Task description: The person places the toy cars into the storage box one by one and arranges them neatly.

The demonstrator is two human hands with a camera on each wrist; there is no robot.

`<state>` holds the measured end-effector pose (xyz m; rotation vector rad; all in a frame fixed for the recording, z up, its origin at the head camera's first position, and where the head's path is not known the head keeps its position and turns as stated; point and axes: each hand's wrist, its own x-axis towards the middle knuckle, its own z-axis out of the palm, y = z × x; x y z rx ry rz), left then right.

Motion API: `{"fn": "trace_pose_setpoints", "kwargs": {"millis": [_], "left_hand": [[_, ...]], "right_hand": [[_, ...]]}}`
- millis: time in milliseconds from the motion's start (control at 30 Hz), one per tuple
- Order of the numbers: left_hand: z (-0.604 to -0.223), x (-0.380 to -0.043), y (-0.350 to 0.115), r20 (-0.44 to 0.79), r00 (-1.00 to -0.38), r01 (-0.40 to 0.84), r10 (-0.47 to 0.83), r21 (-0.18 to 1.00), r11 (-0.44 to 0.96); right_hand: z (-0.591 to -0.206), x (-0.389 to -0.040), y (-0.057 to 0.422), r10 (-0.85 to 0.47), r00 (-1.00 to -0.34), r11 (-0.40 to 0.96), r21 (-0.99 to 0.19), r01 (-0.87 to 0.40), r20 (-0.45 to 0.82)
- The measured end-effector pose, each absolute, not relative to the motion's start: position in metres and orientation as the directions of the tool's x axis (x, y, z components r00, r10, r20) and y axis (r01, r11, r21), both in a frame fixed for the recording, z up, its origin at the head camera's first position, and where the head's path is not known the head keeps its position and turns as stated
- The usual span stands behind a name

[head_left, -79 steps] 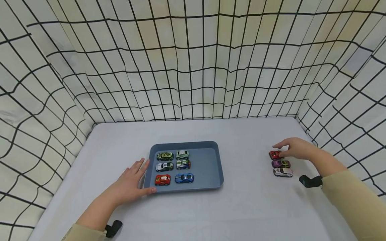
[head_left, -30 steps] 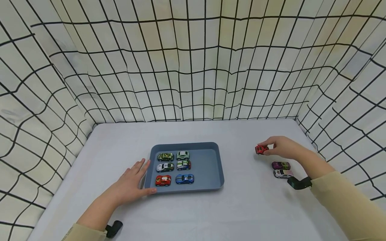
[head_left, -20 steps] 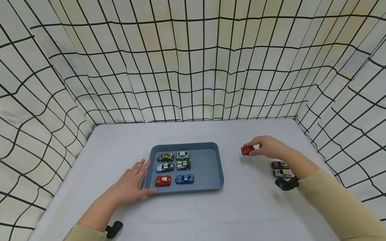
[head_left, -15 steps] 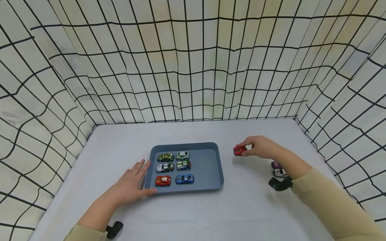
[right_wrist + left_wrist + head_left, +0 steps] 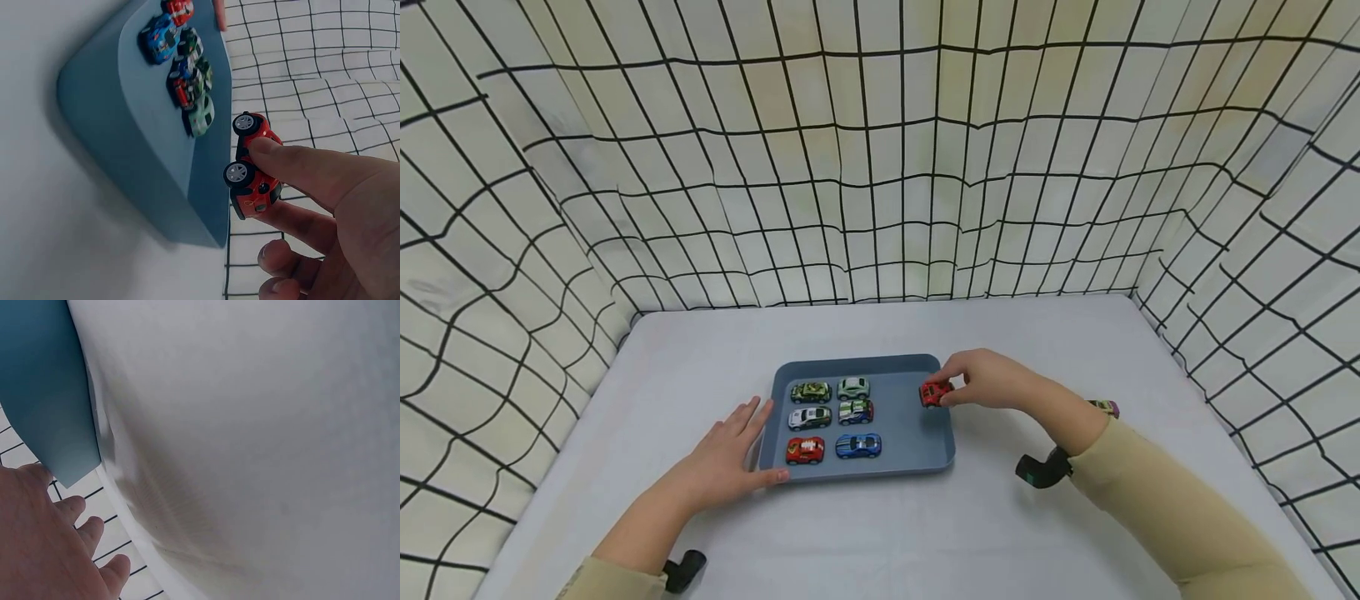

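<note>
A red toy car is pinched between the thumb and fingers of my right hand, over the right end of the blue-grey tray. In the right wrist view its wheels and side show, with the tray wall beyond. My left hand lies with spread fingers at the tray's left edge, thumb at the near left corner. Two columns of toy cars stand in the tray's left part: a camouflage car, a pale green car, a white police-style car, a multicoloured car, another red car and a blue car.
A purple and green toy car on the white table shows partly past my right forearm; a white car near it is hidden. White walls with a black grid enclose the table's back and sides.
My right hand has picked up the red car from the group at the right and carried it left over the tray. The left hand has stayed in place.
</note>
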<state>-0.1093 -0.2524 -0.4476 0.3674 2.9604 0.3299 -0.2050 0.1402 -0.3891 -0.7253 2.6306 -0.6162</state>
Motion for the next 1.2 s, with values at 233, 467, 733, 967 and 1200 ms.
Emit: {"fn": "trace_pose_setpoints", "kwargs": {"millis": [233, 467, 733, 967, 1200], "left_hand": [[-0.447, -0.109, -0.252, -0.112, -0.959, 0.228, 0.258, 0.229, 0.946], [-0.447, -0.11, -0.252, -0.119, -0.959, 0.225, 0.256, 0.226, 0.948], [-0.447, -0.111, -0.251, -0.119, -0.959, 0.226, 0.257, 0.225, 0.948], [-0.448, -0.111, -0.252, -0.116, -0.959, 0.229, 0.26, 0.229, 0.946], [-0.447, -0.111, -0.252, -0.12, -0.958, 0.228, 0.262, 0.242, 0.943]], "right_hand": [[-0.392, -0.202, 0.125, -0.566, -0.801, 0.768, -0.478, -0.426, -0.196], [-0.402, -0.195, 0.117, -0.59, -0.783, 0.762, -0.456, -0.459, -0.198], [-0.417, -0.184, 0.106, -0.633, -0.748, 0.765, -0.31, -0.564, -0.202], [-0.425, -0.178, 0.095, -0.643, -0.742, 0.765, -0.204, -0.611, -0.189], [-0.428, -0.175, 0.092, -0.676, -0.722, 0.737, -0.099, -0.669, -0.149]]}}
